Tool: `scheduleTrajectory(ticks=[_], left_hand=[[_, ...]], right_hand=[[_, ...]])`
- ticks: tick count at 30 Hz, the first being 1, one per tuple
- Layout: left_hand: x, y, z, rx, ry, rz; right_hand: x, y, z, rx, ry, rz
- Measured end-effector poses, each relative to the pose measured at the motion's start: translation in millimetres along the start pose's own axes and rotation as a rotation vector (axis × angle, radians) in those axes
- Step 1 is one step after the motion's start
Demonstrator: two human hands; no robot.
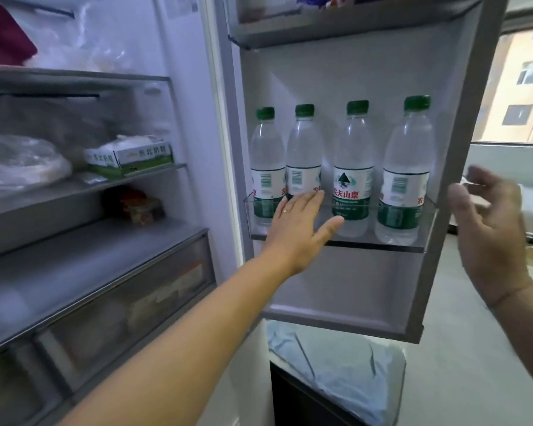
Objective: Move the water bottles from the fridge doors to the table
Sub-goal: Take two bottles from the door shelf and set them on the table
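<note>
Neither hand holds anything. Stretched out flat, the left hand (299, 222) has its fingers straight and together and its thumb spread wide. The right hand (486, 229) is also open, its fingers loosely spread and blurred.

Four water bottles (353, 179) with green caps stand upright in a row on a door shelf (382, 244) of the open fridge door (351, 81). Their long axes are vertical, so they stand crosswise to the reaching left palm.

Directly beyond the left fingertips is the second bottle (303, 155) in the row. The fingertips overlap its lower label, but whether they touch it or only the clear shelf front cannot be told. One bottle stands off the little-finger side of that hand, and two stand off the thumb side.

Out past the door's outer edge, the right hand is well apart from the row. The last bottle (405, 186) is the one closest to it.

By this judgement the left hand is much the nearer, and its open span suggests it is about to wrap the second bottle's waist. Because the shelf front covers each bottle's base, the bottle would probably have to come up before it comes out. No table can be made out with certainty.
</note>
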State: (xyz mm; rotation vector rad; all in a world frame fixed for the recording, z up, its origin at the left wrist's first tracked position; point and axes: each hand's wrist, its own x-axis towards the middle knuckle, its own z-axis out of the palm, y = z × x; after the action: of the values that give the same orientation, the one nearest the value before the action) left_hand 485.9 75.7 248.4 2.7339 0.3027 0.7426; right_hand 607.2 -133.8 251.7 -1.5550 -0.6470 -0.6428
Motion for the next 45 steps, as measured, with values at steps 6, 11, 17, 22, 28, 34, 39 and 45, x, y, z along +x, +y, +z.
scheduleTrajectory(ticks=[6,11,17,22,28,34,39,45], left_hand=[[34,14,0,-0.221,-0.001,-0.059],[67,30,9,-0.347,0.005,-0.125],[96,44,27,-0.376,0.037,-0.194],[118,55,37,-0.358,0.137,-0.252],[138,56,42,-0.404,0.196,-0.402],[146,54,48,-0.420,0.262,-0.449],[143,57,46,-0.455,0.317,-0.448],[128,66,30,-0.442,0.388,-0.339]], right_hand=[[42,6,33,-0.172,-0.278,-0.003],[75,25,52,-0.242,-0.313,0.035],[105,53,64,-0.186,-0.345,0.085],[116,64,69,-0.181,-0.381,0.048],[114,65,72,-0.277,-0.446,0.046],[120,67,76,-0.263,-0.420,0.086],[121,67,75,-0.190,-0.397,0.077],[127,57,69,-0.060,-0.406,0.066]])
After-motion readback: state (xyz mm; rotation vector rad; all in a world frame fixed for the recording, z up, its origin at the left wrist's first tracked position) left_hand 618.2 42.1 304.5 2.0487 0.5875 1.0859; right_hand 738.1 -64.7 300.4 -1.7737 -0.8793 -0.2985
